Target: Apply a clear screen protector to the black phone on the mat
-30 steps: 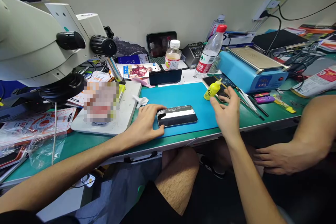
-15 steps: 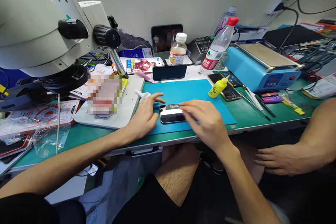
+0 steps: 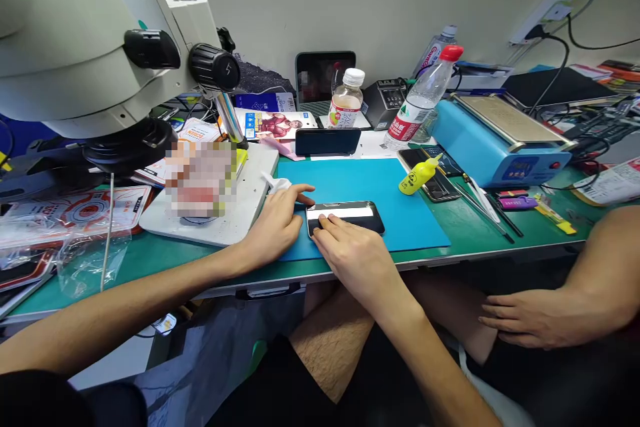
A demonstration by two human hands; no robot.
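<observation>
While the phone lies flat on the blue mat near the front edge of the green bench, both hands rest at its near-left end: the left hand lies palm down on the mat with its index finger stretched along the phone's far-left corner, and the right hand presses its fingertips onto the dark glass, neither hand closed around anything. Just beside the left hand sits a small white wad, touching the white microscope base plate, and the microscope looms over that side. Beyond the mat, a yellow squeeze bottle leans over a second dark phone, with 2 drink bottles and a blue heating machine farther back. Well apart to the right, another person's hand rests below the bench edge
</observation>
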